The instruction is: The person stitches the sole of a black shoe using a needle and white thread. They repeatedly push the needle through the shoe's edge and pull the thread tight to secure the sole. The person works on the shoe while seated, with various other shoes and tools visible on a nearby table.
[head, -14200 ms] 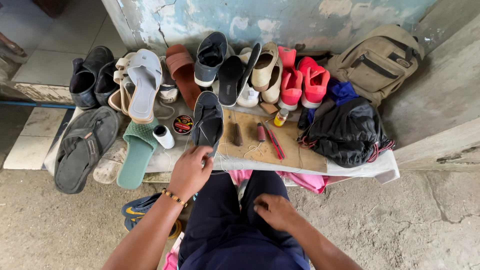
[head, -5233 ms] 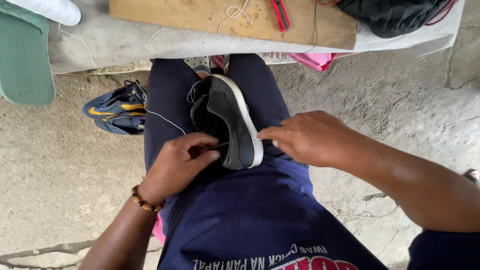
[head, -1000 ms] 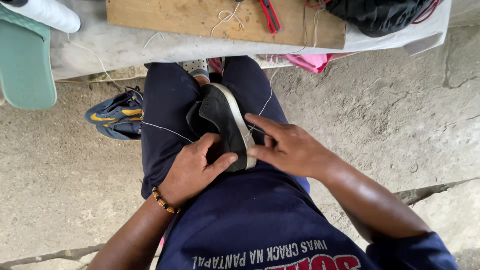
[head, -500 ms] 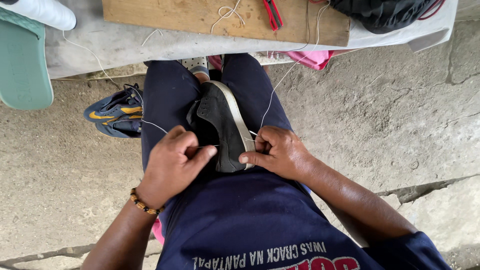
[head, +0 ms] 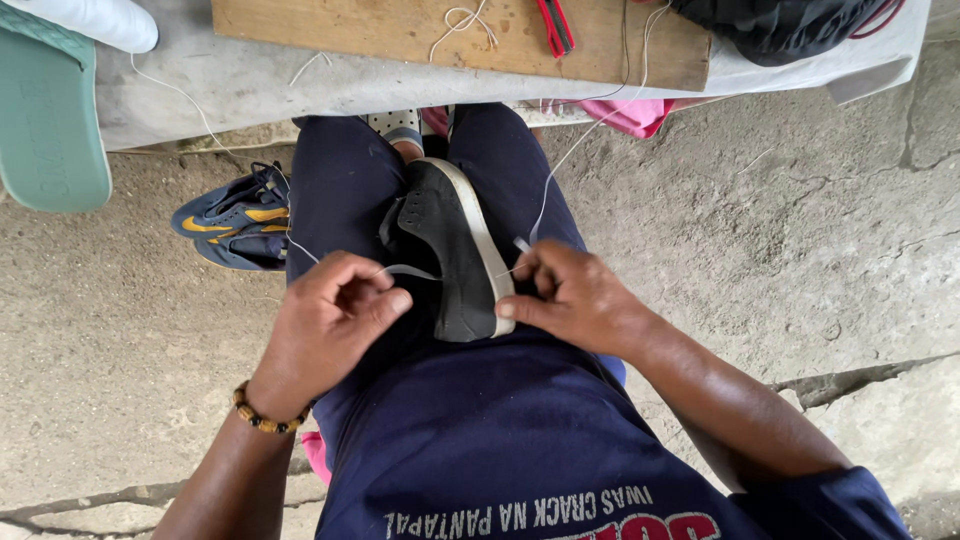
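Black shoe (head: pixel 452 250) on lap, long axis 12–6, between hands. Left hand (head: pixel 330 320) at 9 pinches thread (head: pixel 405 270); right hand (head: pixel 570 295) at 3 pinches thread end, probably needle.

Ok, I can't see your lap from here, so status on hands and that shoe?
Left hand pinching white thread. Right hand pinching thread at the sole edge. Black shoe wedged between the knees, sole facing right. Nothing blocking.

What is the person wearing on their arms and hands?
Both hands are bare, with no gloves or rings to be seen. The left hand has a bracelet of brown and amber beads around its wrist. The right hand wears nothing. A dark navy short sleeve covers the right upper arm.
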